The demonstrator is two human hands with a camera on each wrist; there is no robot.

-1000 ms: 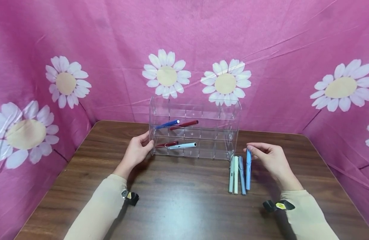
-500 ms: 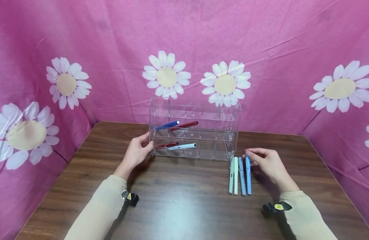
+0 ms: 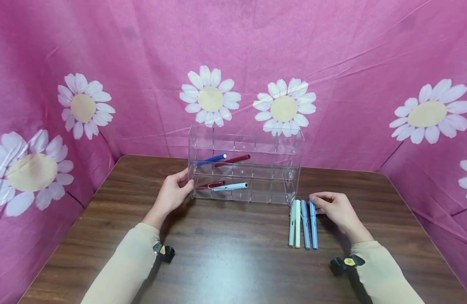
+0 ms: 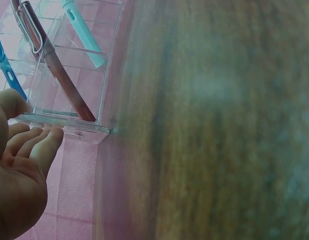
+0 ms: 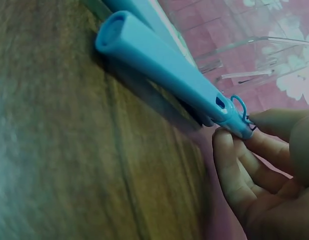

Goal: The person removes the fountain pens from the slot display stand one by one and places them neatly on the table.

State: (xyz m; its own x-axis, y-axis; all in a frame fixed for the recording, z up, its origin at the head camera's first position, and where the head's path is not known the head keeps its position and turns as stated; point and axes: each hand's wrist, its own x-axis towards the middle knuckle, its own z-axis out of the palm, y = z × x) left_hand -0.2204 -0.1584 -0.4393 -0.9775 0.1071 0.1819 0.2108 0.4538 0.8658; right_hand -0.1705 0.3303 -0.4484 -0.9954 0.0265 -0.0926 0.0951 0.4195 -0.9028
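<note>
A clear acrylic pen organizer (image 3: 261, 195) with tiers of compartments stands at the table's back. My left hand (image 3: 173, 191) holds its left side wall, thumb on one face and fingers on the other, as the left wrist view shows. My right hand (image 3: 336, 207) pinches the far end of a bright blue pen (image 3: 314, 228), near the clip of the same pen (image 5: 167, 70) in the right wrist view. Left of it lie a greyish-blue pen (image 3: 305, 226), a pale green pen (image 3: 297, 226) and a grey-green pen (image 3: 292, 230), roughly parallel, just in front of the organizer's right corner.
In the organizer's left part lean a dark blue pen (image 3: 211, 159) and a red pen (image 3: 233, 160) above, with a dark red pen (image 3: 214, 184) and a light blue pen (image 3: 231, 186) below. Behind the wooden table (image 3: 203, 261) hangs a pink flowered cloth (image 3: 142, 50).
My right hand has moved toward me and slightly left, bringing the bright blue pen down beside the row with its near end about level with the others. My left hand stays on the organizer.
</note>
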